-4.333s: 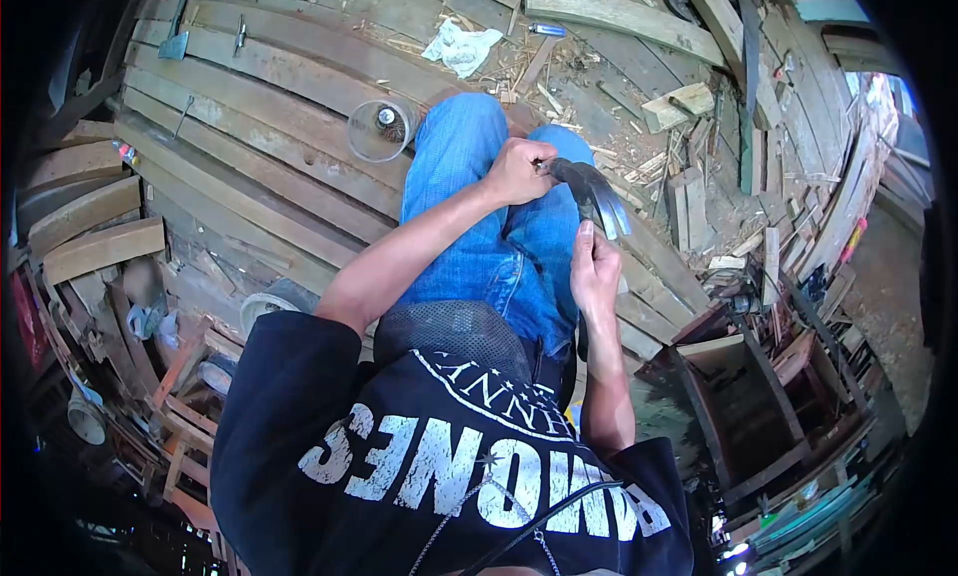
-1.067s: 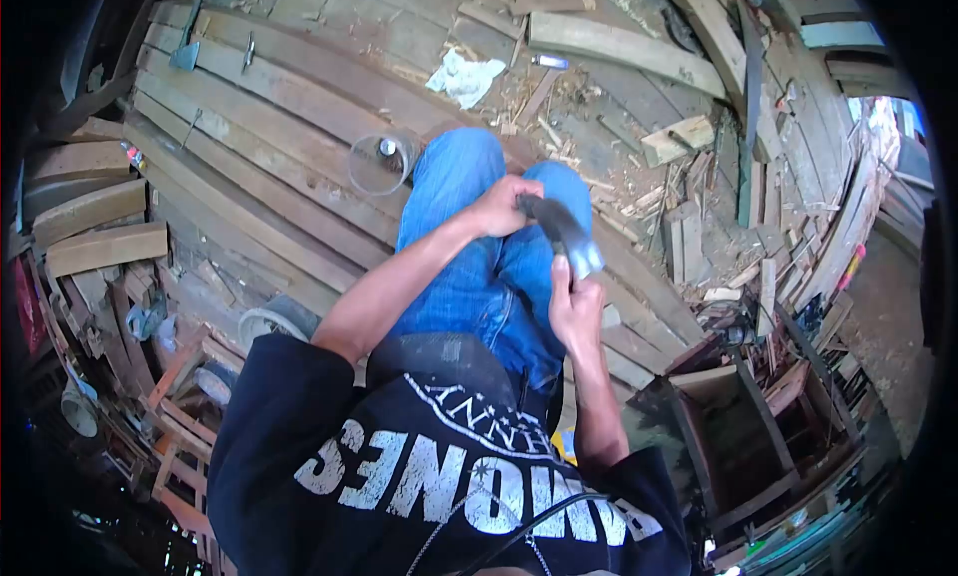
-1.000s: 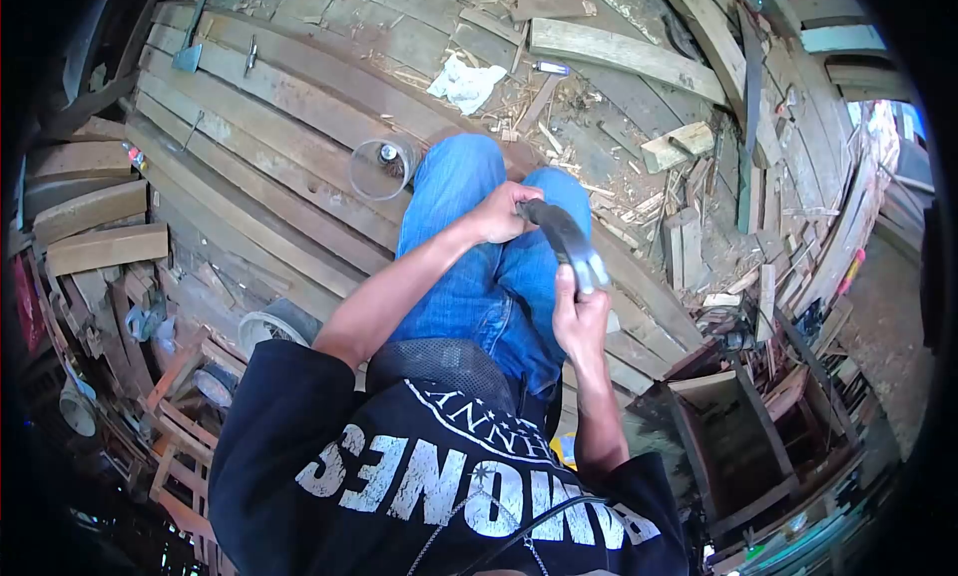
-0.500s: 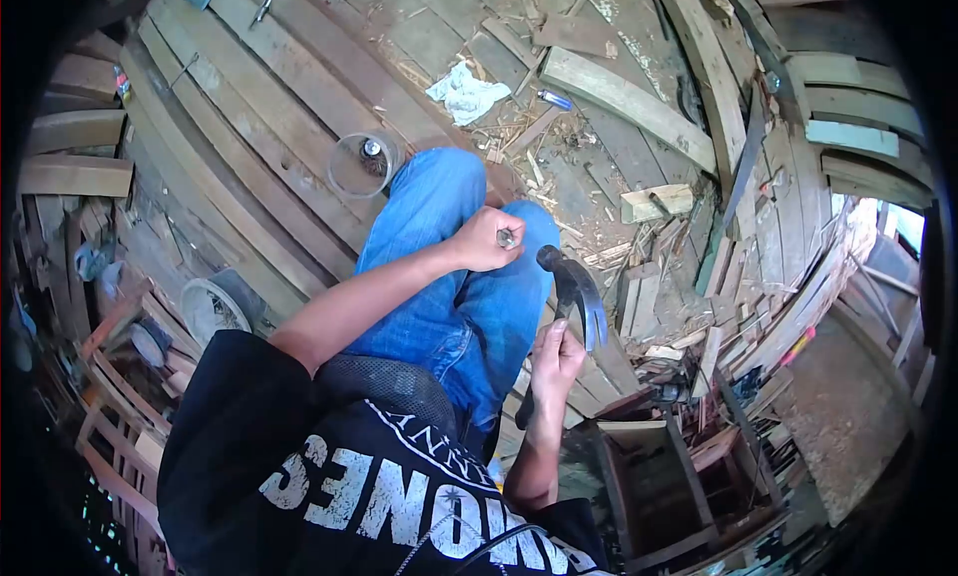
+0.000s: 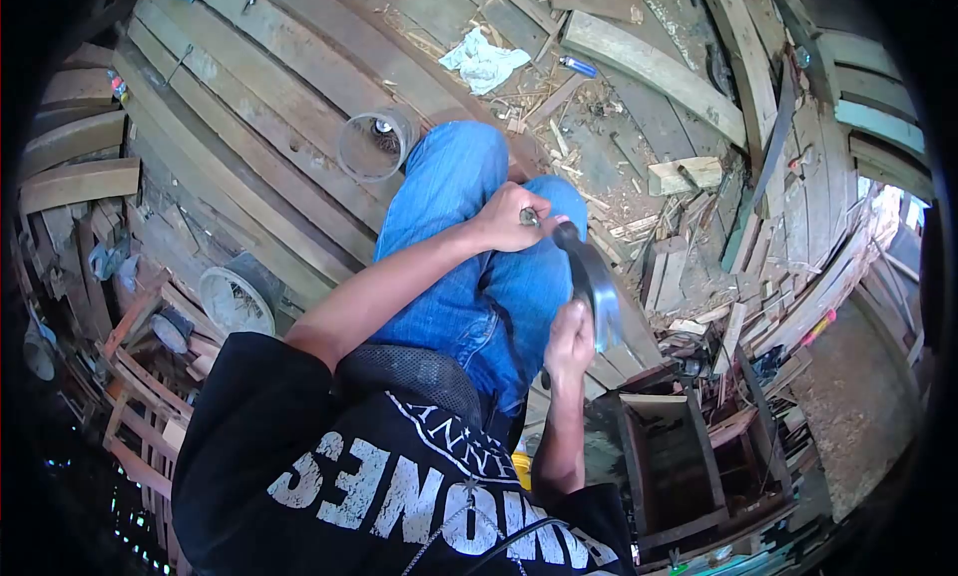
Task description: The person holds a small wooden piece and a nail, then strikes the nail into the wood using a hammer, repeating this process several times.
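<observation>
A rough carpentry workshop or timber yard is shown: a floor of long weathered planks (image 5: pixel 249 87) is littered with wood chips and offcuts (image 5: pixel 684 174), and unfinished wooden frames (image 5: pixel 689 456) and stacked boards (image 5: pixel 80 182) are piled around.

There is a single view, worn on the person's head and tipped steeply down over their own chest and jeans (image 5: pixel 439 197). The left hand (image 5: pixel 509 220) and right hand (image 5: pixel 569 338) sit close beneath the lens, mid-frame. The plank floor (image 5: pixel 299 67) lies farther off, curved by a wide lens with dark edges.
</observation>
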Demonstrator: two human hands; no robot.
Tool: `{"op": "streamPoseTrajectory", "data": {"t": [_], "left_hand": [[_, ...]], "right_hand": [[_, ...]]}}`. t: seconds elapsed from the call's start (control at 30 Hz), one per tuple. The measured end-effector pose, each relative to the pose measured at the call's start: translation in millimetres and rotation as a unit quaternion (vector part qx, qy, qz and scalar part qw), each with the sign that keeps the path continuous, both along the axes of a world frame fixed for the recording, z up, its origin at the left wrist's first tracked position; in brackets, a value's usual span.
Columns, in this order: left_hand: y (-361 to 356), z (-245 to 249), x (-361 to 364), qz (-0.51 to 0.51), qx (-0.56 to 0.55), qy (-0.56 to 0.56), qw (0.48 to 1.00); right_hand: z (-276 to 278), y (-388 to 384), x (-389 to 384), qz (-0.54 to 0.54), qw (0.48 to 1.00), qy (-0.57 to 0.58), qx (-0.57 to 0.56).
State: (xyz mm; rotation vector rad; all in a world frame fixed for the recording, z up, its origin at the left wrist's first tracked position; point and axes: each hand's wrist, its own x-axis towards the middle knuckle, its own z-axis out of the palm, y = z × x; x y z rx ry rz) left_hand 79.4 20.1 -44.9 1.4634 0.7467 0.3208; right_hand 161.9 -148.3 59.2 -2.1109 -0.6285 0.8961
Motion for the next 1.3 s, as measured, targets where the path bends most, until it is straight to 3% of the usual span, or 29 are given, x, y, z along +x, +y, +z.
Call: {"op": "streamPoseTrajectory", "data": {"t": [0.1, 0.17, 0.23, 0.3, 0.43, 0.53, 0.7, 0.8, 0.9, 1.1, 1.13, 1.17, 1.23, 1.3], "left_hand": [[0.7, 0.0, -1.4, 0.007, -0.042, 0.022, 0.999], [-3.7, -0.2, 2.2, 0.051, -0.004, -0.052, 0.997], [-6.5, -7.9, -0.6, 0.052, 0.016, -0.065, 0.996], [-1.3, -3.2, -1.6, 0.010, -0.003, -0.013, 1.000], [-5.2, -5.4, -2.0, 0.010, 0.026, -0.024, 0.999], [-3.4, -2.2, -1.1, 0.024, 0.030, -0.068, 0.997], [-2.7, -3.2, -2.1, -0.002, 0.029, -0.058, 0.998], [-8.1, -1.7, 1.1, 0.039, 0.010, -0.086, 0.995], [-4.6, -6.5, -2.7, 0.001, 0.053, -0.086, 0.995], [-6.5, -19.2, -6.8, -0.043, 0.025, -0.028, 0.998], [-6.1, -18.9, -7.0, -0.046, 0.031, -0.037, 0.998], [-7.2, -18.5, -7.1, -0.048, 0.038, -0.045, 0.997], [-11.9, -15.8, -8.1, -0.029, 0.052, -0.051, 0.997], [-7.6, -14.1, -4.4, -0.001, 0.055, -0.091, 0.994]], "right_hand": [[-0.5, 4.0, 7.4, 0.026, 0.997, 0.040, -0.067], [5.1, 4.5, 0.9, -0.023, 0.997, 0.059, -0.051], [25.0, 19.0, 2.6, -0.081, 0.984, 0.158, 0.010], [30.0, 21.8, 6.6, -0.082, 0.984, 0.152, 0.036], [29.8, 11.3, 14.6, -0.069, 0.986, 0.144, 0.039], [23.9, 8.6, 15.0, -0.049, 0.998, 0.039, 0.007], [26.7, 7.6, 9.6, -0.063, 0.990, 0.116, 0.039], [5.5, -6.2, 5.5, -0.001, 0.998, 0.045, -0.043], [0.0, -12.6, 1.7, 0.019, 0.999, 0.041, -0.029], [4.8, -13.0, 2.8, -0.044, 0.993, 0.104, 0.027], [0.5, -12.6, 4.5, -0.018, 0.998, 0.058, 0.019], [-3.3, -12.2, 3.8, 0.010, 1.000, 0.013, 0.010], [16.6, 14.6, 5.9, 0.018, 0.996, 0.043, -0.072], [4.6, 3.9, 7.4, 0.013, 0.999, 0.041, -0.023]]}}
